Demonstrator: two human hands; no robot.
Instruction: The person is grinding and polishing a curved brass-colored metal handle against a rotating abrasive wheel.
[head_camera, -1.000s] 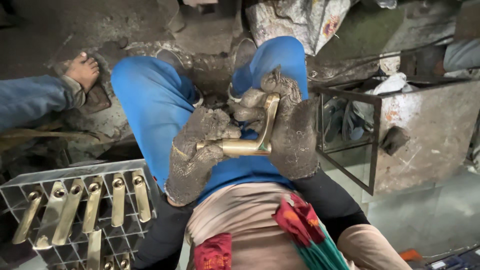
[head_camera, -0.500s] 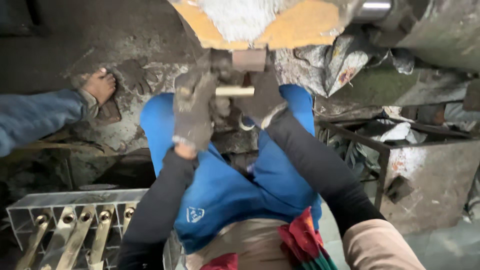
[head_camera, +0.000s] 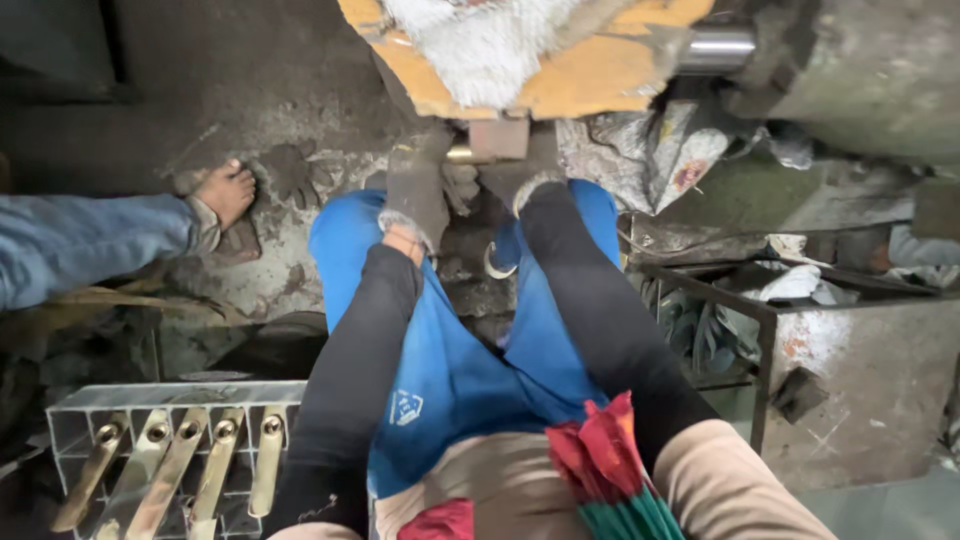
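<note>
Left hand (head_camera: 418, 195) grips brass handle (head_camera: 459, 153), right hand (head_camera: 525, 170) beside.

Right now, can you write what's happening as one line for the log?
left hand: gloved, holds brass handle | right hand: gloved, same handle | handle: against buffing wheel | rack: more handles

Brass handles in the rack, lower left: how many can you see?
4. The brass handles stand side by side in the metal rack: first, second, third, fourth. More may be hidden below the frame edge or behind the left sleeve.
</note>
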